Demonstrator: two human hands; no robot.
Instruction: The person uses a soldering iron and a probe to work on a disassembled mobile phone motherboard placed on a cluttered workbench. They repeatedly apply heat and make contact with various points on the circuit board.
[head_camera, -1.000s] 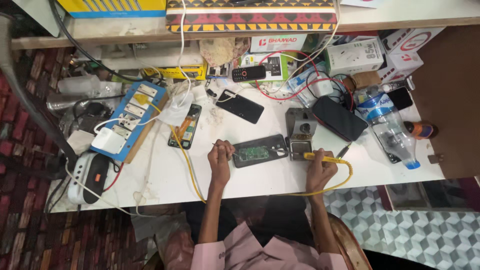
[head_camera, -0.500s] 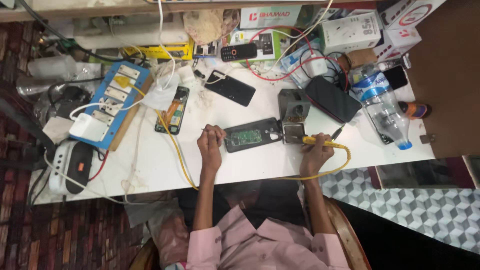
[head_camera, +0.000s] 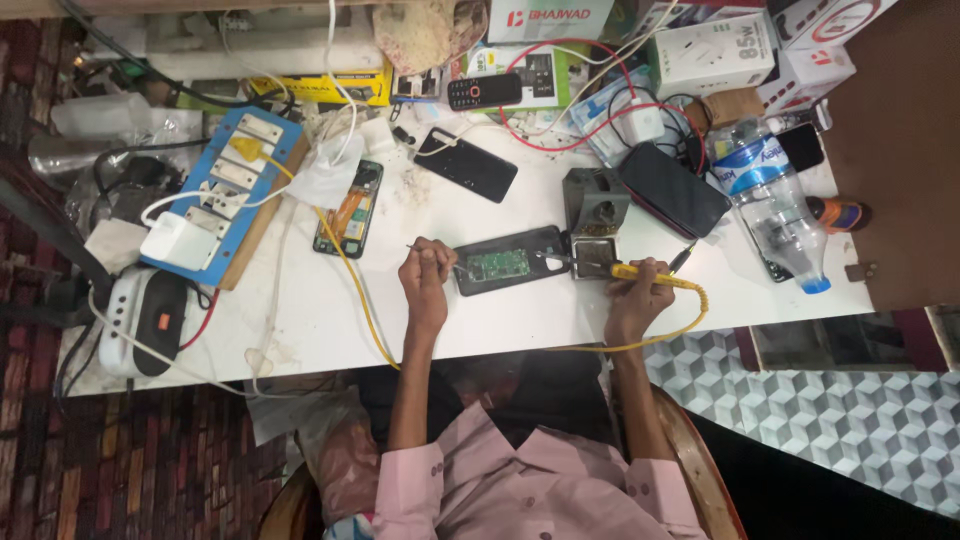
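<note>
An opened phone with a green circuit board (head_camera: 510, 262) lies on the white table (head_camera: 330, 320) in front of me. My left hand (head_camera: 428, 275) rests at its left end, pinching a thin tool that looks like tweezers. My right hand (head_camera: 636, 292) grips a yellow-handled soldering iron (head_camera: 640, 272) whose tip points left onto the phone's right end. Its yellow cable (head_camera: 690, 320) loops back around my wrist.
A grey iron stand (head_camera: 594, 205) sits just behind the phone. Around it lie a dismantled phone (head_camera: 349, 208), a black phone (head_camera: 466, 163), a dark case (head_camera: 674, 188), a plastic bottle (head_camera: 775, 210), a blue power strip (head_camera: 228, 195), boxes and tangled wires.
The view has shifted so the table sits higher in frame. My hands stay at the opened phone, and the iron's tip has moved from the stand onto the phone's right end.
</note>
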